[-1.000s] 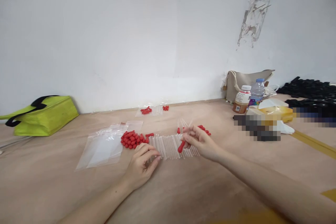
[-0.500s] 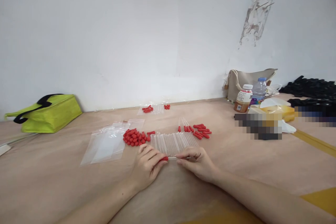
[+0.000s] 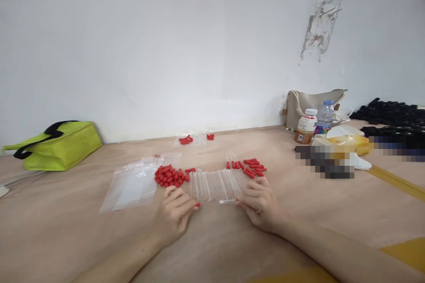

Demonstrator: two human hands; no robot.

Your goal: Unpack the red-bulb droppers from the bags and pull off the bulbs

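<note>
My left hand (image 3: 175, 213) rests on the table, its fingertips pinched on a small red rubber cap (image 3: 197, 205). My right hand (image 3: 261, 203) is closed on one end of a clear glass tube (image 3: 227, 202), which points left toward the cap with a small gap between them. Just beyond both hands lies a row of clear tubes (image 3: 215, 184). A pile of loose red caps (image 3: 169, 175) sits to its left. Several tubes fitted with red caps (image 3: 253, 166) lie at its far right.
Clear zip bags (image 3: 133, 182) lie left of the caps, and another bag with red pieces (image 3: 191, 139) is near the wall. A green bag (image 3: 56, 144) sits far left. Two bottles (image 3: 306, 125), a beige pouch (image 3: 312, 101), a yellow pack (image 3: 348, 142) and black items (image 3: 392, 112) crowd the right.
My right hand brought a red-capped tube from over the row down to the front, where my left hand took its red end. The hands have since drawn apart, the cap left and the tube right.
</note>
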